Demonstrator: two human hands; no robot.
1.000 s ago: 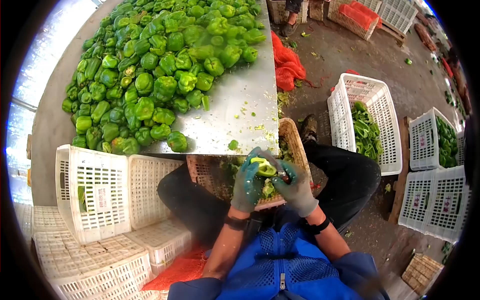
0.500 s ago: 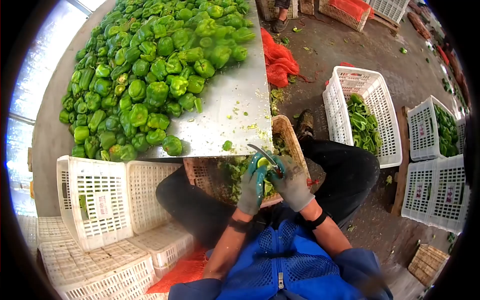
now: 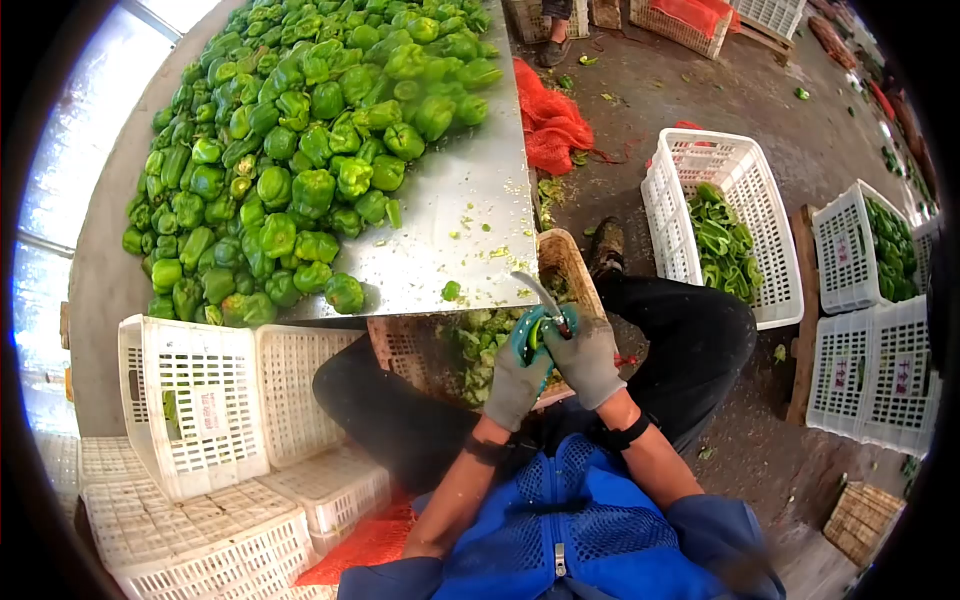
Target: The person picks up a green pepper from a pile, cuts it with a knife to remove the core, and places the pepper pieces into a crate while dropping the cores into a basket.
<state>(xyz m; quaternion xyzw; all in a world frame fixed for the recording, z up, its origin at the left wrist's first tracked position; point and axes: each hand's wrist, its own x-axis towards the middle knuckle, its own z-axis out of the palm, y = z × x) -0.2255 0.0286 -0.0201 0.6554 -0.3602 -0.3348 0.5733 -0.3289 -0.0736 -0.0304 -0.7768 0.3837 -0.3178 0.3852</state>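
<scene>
My left hand [image 3: 519,378], in a grey and teal glove, is closed around a small piece of green pepper [image 3: 536,333]. My right hand [image 3: 585,358], gloved the same way, grips a curved knife [image 3: 541,291] whose blade points up and to the left. Both hands touch above a brown crate [image 3: 572,262] that holds green scraps [image 3: 484,350]. Beyond them, a heap of green peppers [image 3: 277,187] lies on a metal table [image 3: 470,260].
A white crate [image 3: 667,215] of cut green peppers stands on the floor at the right, with more white crates [image 3: 845,375] beyond. Stacked crates [image 3: 195,530] fill the lower left. Red netting [image 3: 548,118] lies beside the table. A person's foot [image 3: 554,52] shows at the top.
The hands have drawn closer together and turned slightly. The knife has shifted to the right and its blade points more steeply upward. The pepper piece is more hidden by the gloves.
</scene>
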